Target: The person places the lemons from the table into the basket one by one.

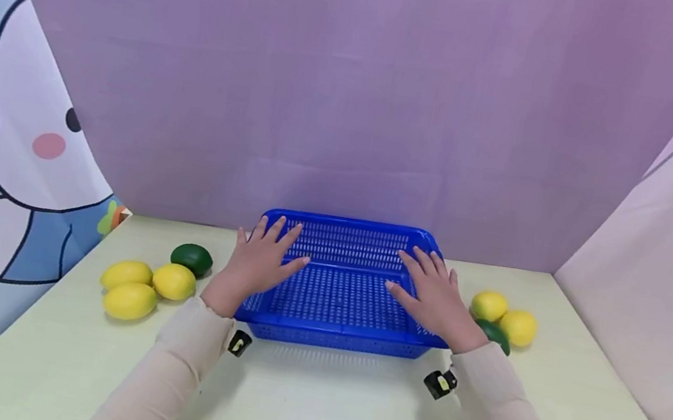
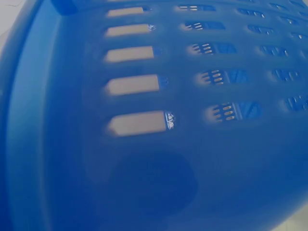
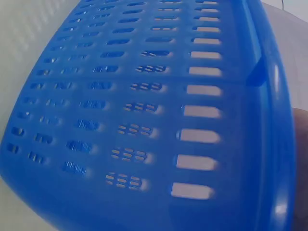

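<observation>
A blue slotted plastic basket (image 1: 350,225) stands in the middle of the pale green table, with nothing in it. My left hand (image 1: 263,259) lies over its left rim, fingers straight and spread, reaching into the basket. On the right rim my right hand (image 1: 431,294) rests the same way, fingers spread. Neither hand holds anything. In both wrist views the basket's slotted wall (image 2: 144,183) (image 3: 144,96) fills the frame up close, and no fingers show.
Left of the basket lie three yellow lemons (image 1: 174,280) (image 1: 127,274) (image 1: 130,300) and a dark green fruit (image 1: 192,258). To the right are two lemons (image 1: 489,305) (image 1: 518,327) and another green fruit (image 1: 495,334), partly behind my wrist. Cloth backdrops close in three sides.
</observation>
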The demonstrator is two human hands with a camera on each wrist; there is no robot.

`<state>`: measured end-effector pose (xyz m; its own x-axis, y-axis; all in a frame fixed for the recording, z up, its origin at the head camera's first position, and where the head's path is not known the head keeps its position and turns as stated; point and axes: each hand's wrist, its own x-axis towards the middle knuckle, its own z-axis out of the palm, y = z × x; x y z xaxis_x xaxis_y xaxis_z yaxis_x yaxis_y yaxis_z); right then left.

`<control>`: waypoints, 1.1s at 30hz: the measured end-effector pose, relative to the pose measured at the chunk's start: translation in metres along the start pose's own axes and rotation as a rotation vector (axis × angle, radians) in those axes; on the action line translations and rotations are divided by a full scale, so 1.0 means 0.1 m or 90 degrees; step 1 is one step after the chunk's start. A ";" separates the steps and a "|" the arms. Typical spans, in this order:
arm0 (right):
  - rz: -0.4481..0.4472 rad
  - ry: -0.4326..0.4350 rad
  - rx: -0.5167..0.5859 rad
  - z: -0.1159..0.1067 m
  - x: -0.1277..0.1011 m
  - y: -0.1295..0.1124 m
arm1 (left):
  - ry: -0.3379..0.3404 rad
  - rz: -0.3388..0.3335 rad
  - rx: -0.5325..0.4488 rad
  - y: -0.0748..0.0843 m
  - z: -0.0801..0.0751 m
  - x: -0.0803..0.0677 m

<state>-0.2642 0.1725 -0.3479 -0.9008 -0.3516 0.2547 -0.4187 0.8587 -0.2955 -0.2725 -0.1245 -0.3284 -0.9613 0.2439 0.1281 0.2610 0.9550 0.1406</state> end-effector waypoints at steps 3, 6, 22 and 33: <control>-0.012 0.003 0.007 0.00 -0.02 -0.02 | 0.008 0.000 -0.008 0.00 -0.01 -0.01; -0.023 -0.002 0.017 -0.01 -0.04 -0.05 | 0.008 0.000 -0.006 0.00 -0.01 -0.02; -0.036 0.001 0.065 -0.10 -0.19 0.01 | 0.006 0.024 -0.012 0.00 -0.10 -0.19; -0.028 0.015 0.070 -0.11 -0.31 0.15 | 0.001 0.054 -0.006 -0.02 -0.16 -0.30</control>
<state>-0.2414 0.1998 -0.3500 -0.8791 -0.3773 0.2912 -0.4685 0.7962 -0.3829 -0.2429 -0.1359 -0.3163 -0.9355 0.3239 0.1409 0.3426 0.9292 0.1388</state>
